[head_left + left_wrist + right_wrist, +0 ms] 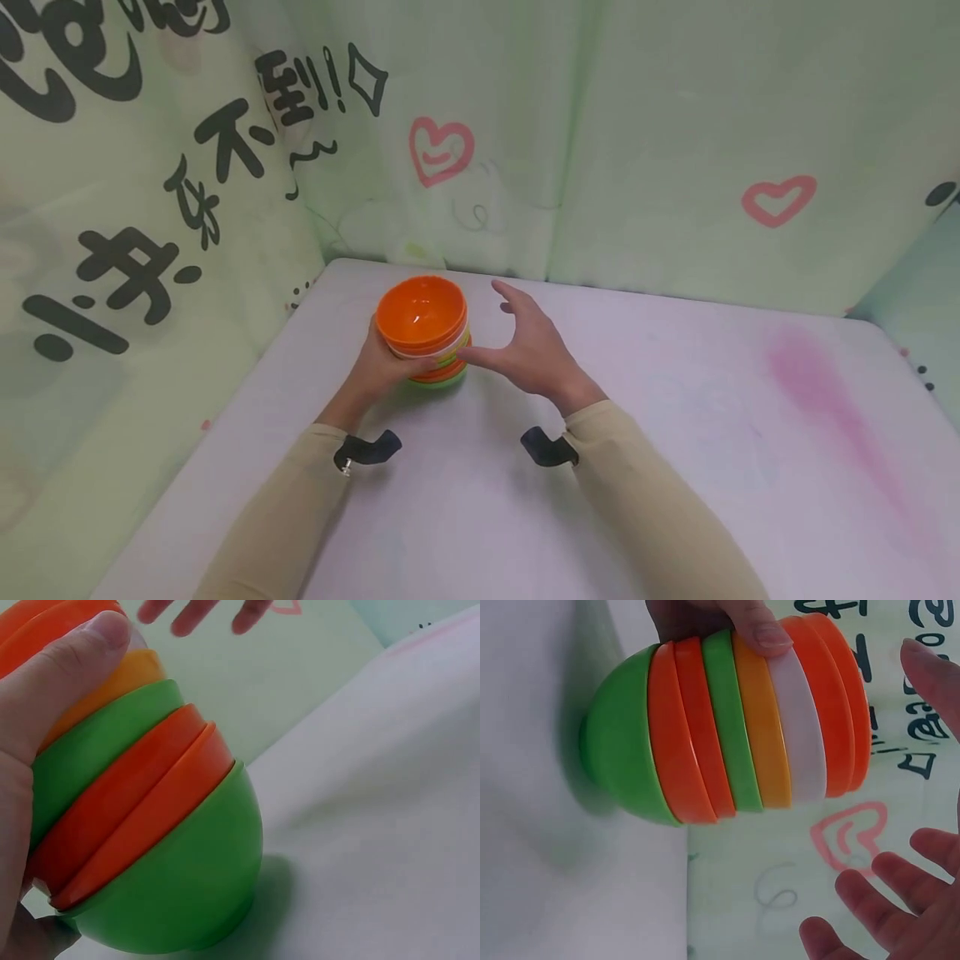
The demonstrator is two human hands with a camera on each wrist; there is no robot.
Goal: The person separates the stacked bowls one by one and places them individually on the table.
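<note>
White, smooth-surfaced table (465, 517): a nested stack of glossy orange, white, yellow and green bowls (423, 321) stands near its far left corner. Left hand (381, 367) grips the stack's side; right hand (531, 354), fingers spread, holds nothing. Step, as judged: steadying the stack. Next move likely calls for right-hand contact or withdrawal; undetermined. Left hand partly hidden behind bowls; lower interiors unseen.

Soft diffuse light, faint shadows on the pale table (465, 525), small glints in the top orange bowl (422, 310).
</note>
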